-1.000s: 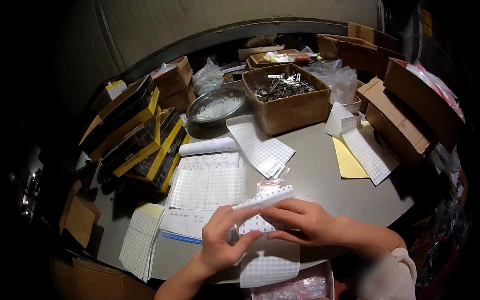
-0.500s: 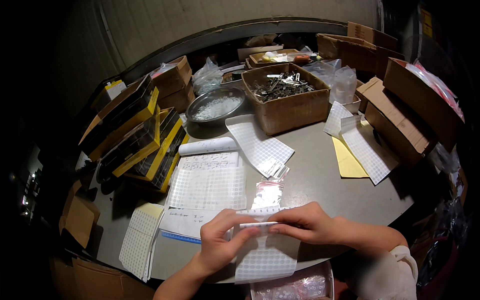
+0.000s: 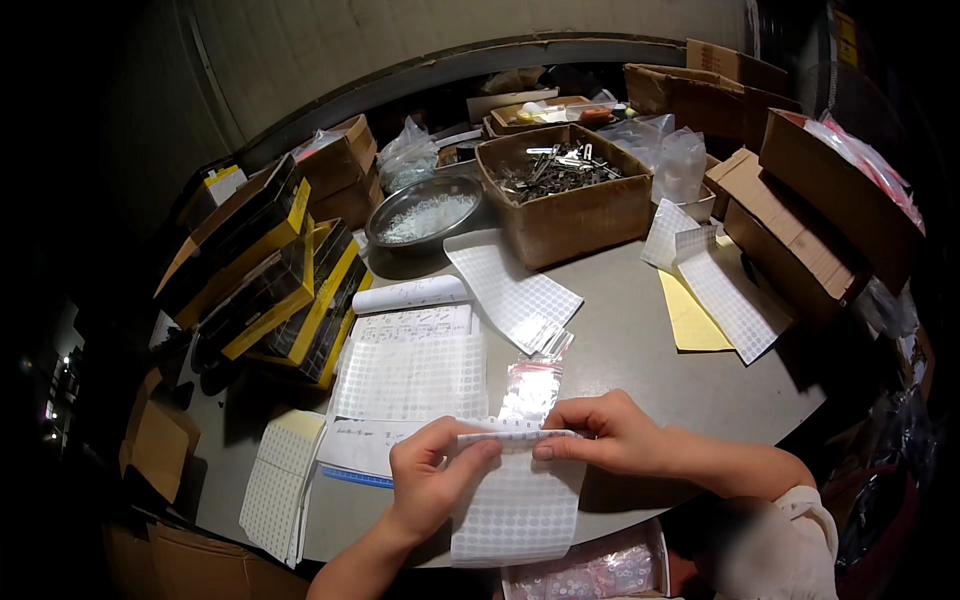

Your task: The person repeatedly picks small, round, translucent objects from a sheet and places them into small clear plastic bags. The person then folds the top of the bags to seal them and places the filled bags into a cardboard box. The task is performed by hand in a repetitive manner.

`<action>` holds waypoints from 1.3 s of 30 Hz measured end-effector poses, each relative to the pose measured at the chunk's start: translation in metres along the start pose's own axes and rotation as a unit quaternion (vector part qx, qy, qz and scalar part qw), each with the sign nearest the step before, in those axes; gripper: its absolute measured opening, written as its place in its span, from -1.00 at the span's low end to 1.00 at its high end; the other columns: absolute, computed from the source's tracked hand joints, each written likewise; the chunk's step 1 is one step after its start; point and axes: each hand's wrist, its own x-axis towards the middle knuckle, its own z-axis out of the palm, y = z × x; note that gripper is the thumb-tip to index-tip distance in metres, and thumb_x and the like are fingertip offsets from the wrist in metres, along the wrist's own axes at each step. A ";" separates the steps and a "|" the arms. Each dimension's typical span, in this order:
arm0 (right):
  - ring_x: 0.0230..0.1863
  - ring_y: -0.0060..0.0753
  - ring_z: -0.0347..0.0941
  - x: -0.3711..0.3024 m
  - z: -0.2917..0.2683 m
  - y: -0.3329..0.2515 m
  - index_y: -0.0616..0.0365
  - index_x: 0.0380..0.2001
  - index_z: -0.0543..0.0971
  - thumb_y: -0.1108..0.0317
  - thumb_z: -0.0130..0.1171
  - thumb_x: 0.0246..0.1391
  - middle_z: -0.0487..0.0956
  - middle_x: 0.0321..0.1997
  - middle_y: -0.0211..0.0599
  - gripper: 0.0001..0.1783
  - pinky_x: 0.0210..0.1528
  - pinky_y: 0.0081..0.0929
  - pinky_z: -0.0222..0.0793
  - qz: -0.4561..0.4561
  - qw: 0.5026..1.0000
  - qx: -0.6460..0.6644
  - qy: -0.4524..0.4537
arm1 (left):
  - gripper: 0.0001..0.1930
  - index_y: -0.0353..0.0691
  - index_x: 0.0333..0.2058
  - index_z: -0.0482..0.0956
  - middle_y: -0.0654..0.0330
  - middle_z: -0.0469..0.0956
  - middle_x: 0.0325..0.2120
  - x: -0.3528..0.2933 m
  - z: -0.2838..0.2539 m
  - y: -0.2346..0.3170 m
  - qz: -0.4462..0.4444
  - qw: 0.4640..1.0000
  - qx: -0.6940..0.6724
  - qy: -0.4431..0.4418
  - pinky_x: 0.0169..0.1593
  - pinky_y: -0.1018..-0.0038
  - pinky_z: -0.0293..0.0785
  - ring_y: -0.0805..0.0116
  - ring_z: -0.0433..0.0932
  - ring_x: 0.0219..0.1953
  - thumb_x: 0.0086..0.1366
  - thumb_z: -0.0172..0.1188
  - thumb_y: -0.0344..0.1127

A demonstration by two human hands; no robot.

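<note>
A sheet of small round stickers (image 3: 515,515) hangs near the table's front edge, its upper part folded over into a narrow strip. My left hand (image 3: 432,478) pinches the left end of that fold between thumb and fingers. My right hand (image 3: 612,436) pinches it toward the right end, thumb in front. Just beyond the fold lie small clear zip bags (image 3: 532,385) with red seal lines. Left of them an open notebook (image 3: 415,325) has another sticker sheet (image 3: 412,377) across its pages. One more sticker sheet (image 3: 512,290) lies behind the bags.
A cardboard box of metal clips (image 3: 575,225) stands at the back beside a bowl of small clear pieces (image 3: 430,215). Black-and-yellow boxes (image 3: 290,290) lean at left, near stacked sticker cards (image 3: 282,485). Sheets (image 3: 730,290) lie at right. Below the edge sits a tray of bags (image 3: 590,570).
My hands have drawn apart along the fold, showing more of its strip. The sheet's lower part has shifted slightly left and hangs flatter.
</note>
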 end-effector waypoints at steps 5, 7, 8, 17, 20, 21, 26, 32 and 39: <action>-0.45 -0.60 0.58 0.003 -0.012 -0.008 0.25 -0.20 0.76 0.17 0.41 0.25 0.70 -0.47 -0.33 -0.69 -0.40 -0.55 0.44 0.064 0.998 0.001 -0.025 | -0.89 -0.41 -0.27 0.72 0.23 0.73 -0.43 0.003 0.000 0.000 -0.022 0.999 0.011 0.039 -0.25 0.60 0.52 0.57 0.63 -0.35 0.33 0.38 -0.45; -0.42 -0.65 0.55 0.006 -0.021 -0.014 0.26 -0.26 0.72 0.28 0.34 0.32 0.69 -0.44 -0.38 -0.78 -0.37 -0.60 0.43 0.099 0.995 -0.019 -0.019 | -0.87 -0.42 -0.26 0.73 0.23 0.73 -0.40 0.005 -0.007 0.006 -0.067 0.997 0.009 0.028 -0.24 0.60 0.53 0.57 0.62 -0.35 0.33 0.39 -0.43; -0.40 -0.68 0.53 0.006 -0.026 -0.015 0.26 -0.29 0.70 0.33 0.31 0.35 0.68 -0.43 -0.41 -0.80 -0.35 -0.63 0.43 0.117 0.993 -0.029 -0.015 | -0.86 -0.42 -0.26 0.73 0.23 0.73 -0.39 0.006 -0.010 0.010 -0.090 0.996 0.008 0.022 -0.24 0.59 0.53 0.57 0.62 -0.35 0.33 0.39 -0.43; 0.46 0.15 0.31 0.027 -0.026 0.042 0.21 0.34 0.43 0.36 0.24 0.26 0.38 0.43 0.11 -0.40 0.47 0.01 0.19 -0.208 0.866 -0.453 -0.042 | -0.84 -0.41 -0.14 0.72 0.22 0.73 -0.26 -0.006 0.008 -0.012 -0.143 0.974 -0.082 -0.153 -0.09 0.56 0.56 0.53 0.64 -0.19 0.36 0.39 -0.45; 0.50 0.18 0.24 0.023 -0.022 0.039 0.22 0.28 0.49 0.25 0.23 0.33 0.39 0.45 0.09 -0.48 0.55 0.06 0.05 -0.182 0.864 -0.461 -0.094 | -0.82 -0.39 -0.13 0.72 0.25 0.72 -0.27 -0.014 0.012 -0.022 -0.140 0.971 -0.074 -0.182 -0.11 0.57 0.53 0.56 0.60 -0.21 0.38 0.39 -0.40; 0.53 0.18 0.21 0.020 -0.028 0.042 0.18 0.32 0.48 0.24 0.20 0.37 0.36 0.49 0.06 -0.48 0.57 0.06 0.03 -0.150 0.863 -0.467 -0.123 | -0.80 -0.37 -0.14 0.72 0.27 0.71 -0.29 -0.015 0.014 -0.025 -0.132 0.970 -0.062 -0.194 -0.12 0.56 0.51 0.58 0.57 -0.22 0.39 0.39 -0.34; 0.49 0.13 0.28 -0.012 -0.035 0.034 0.18 0.24 0.56 0.39 0.21 0.34 0.44 0.44 0.03 -0.57 0.52 -0.03 0.15 -0.148 0.917 -0.364 -0.073 | -0.78 -0.31 -0.15 0.72 0.28 0.68 -0.38 -0.027 0.024 -0.027 -0.088 0.981 -0.051 -0.168 -0.20 0.55 0.46 0.62 0.51 -0.30 0.39 0.40 -0.26; 0.19 -0.20 0.55 -0.049 -0.011 -0.042 0.25 0.04 0.63 0.50 0.27 0.23 0.61 0.18 -0.10 -0.70 0.21 -0.33 0.47 -0.006 0.973 -0.229 0.042 | -0.82 -0.29 -0.14 0.78 0.43 0.56 -0.56 -0.017 0.023 -0.017 0.005 0.990 0.093 -0.104 -0.46 0.59 0.18 0.69 0.28 -0.53 0.32 0.45 -0.38; -0.14 0.18 0.49 -0.044 0.027 -0.044 0.27 -0.12 0.52 0.47 0.32 -0.01 0.54 -0.22 0.05 -0.65 -0.09 -0.02 0.47 -0.076 0.921 -0.383 0.001 | -0.65 -0.35 -0.49 0.58 0.09 0.42 -0.62 -0.017 0.022 -0.039 0.043 0.994 0.075 -0.060 -0.46 0.32 0.33 0.30 0.34 -0.59 0.26 0.49 -0.21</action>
